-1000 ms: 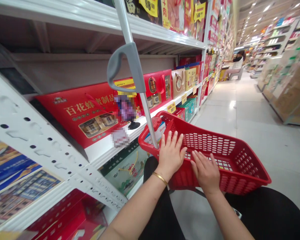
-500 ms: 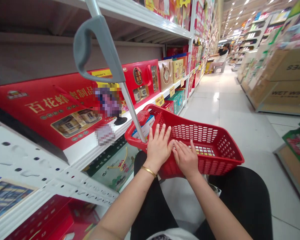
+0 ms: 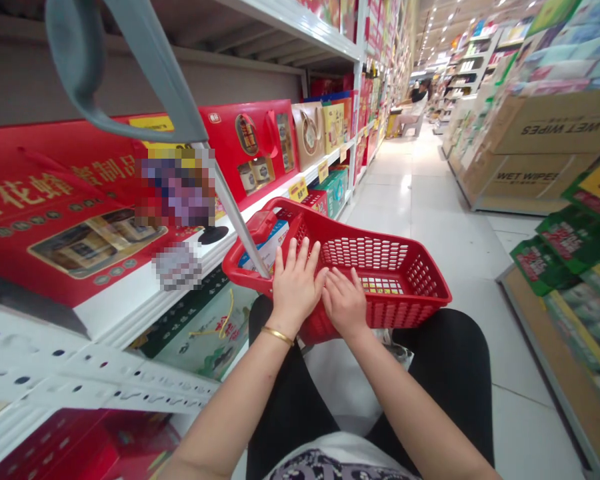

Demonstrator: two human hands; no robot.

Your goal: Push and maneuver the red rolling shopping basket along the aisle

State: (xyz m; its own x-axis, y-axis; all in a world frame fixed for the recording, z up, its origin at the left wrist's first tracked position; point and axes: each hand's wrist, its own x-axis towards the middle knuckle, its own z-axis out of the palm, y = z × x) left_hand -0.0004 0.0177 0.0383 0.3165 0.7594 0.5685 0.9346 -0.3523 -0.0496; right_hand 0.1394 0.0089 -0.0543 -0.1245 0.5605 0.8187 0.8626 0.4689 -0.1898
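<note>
A red plastic shopping basket with perforated walls stands in front of me, between my knees. On its near rim lies my left hand, fingers stretched out, a gold bangle at the wrist. My right hand rests beside it on the same rim, open, its fingertips close to the left thumb. Neither hand grips anything. A metal pole with a grey handle rises from the basket's left end. Next to the pole, a blue-and-white package sits in the basket's small left compartment.
At left, white metal shelving carries red gift boxes and a pale green box. Wet wipes cartons and green packs line the right. Far down the tiled aisle, a person sits on a stool.
The view has turned to the right, so the basket, shelf and hands appear further left. More of the green packs show at right. Both hands stay on the basket rim.
</note>
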